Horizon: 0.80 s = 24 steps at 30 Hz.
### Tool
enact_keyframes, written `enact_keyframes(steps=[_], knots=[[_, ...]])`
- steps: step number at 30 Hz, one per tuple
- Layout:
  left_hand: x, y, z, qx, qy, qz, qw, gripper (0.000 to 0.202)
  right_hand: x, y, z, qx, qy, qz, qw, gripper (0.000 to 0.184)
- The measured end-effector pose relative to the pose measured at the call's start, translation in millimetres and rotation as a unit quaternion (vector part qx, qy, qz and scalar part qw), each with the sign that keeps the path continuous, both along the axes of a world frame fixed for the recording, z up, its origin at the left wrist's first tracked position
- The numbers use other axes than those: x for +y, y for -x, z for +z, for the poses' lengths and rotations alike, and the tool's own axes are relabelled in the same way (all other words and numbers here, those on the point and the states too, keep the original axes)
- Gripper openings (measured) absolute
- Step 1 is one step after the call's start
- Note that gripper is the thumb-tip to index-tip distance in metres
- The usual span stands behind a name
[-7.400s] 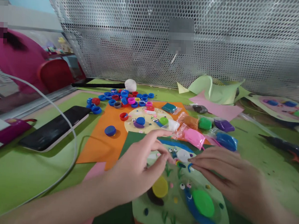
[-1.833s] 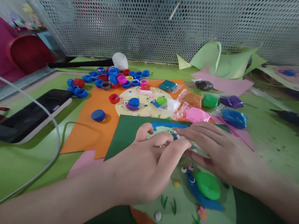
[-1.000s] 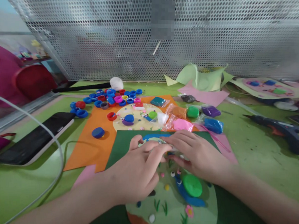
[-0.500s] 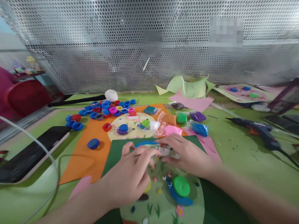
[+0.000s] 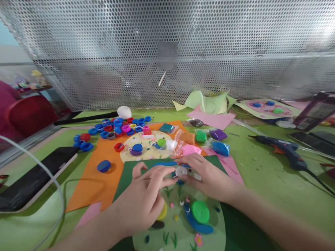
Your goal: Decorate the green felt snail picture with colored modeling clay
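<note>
White cap (image 5: 180, 171) sits at far end of pale green picture (image 5: 180, 228), between my fingertips. Left hand (image 5: 145, 201) curled, fingertips on cap's near rim; pinch or mere touch, I cannot tell. Right hand (image 5: 206, 176) flat, pressing beside cap, gripping nothing. I judge: press straight down, wrists clear of clay snail (image 5: 199, 214) just nearer me. Clay packets (image 5: 218, 147) crowd far edge. Glue gun (image 5: 284, 149) well apart, rightward. Bare mat right of dark green sheet (image 5: 130, 171).
</note>
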<state>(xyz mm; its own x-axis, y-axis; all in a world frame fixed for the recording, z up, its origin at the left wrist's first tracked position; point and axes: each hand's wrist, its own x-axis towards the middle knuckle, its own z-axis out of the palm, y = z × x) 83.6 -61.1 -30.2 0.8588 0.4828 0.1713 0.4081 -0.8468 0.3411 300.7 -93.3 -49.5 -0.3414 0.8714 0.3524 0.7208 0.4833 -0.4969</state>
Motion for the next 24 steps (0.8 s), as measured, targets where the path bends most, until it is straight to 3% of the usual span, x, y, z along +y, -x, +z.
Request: enact_keyframes(steps=[10,20,24], knots=[[-0.2,-4.5,0.4,0.022,-0.020,0.044,0.999,0.050,2.0,13.8,-6.5,-0.008,-0.006,-0.014,1.000,0.043],[2.6,0.0,0.1,-0.001,-0.023,0.060,0.998,0.050,1.1,6.7,1.1,-0.016,-0.036,-0.025,0.999,0.030],[1.0,0.5,0.7,-0.003,-0.022,0.038,0.999,0.051,0.0,-6.5,6.8,-0.038,-0.065,-0.065,0.995,0.026]])
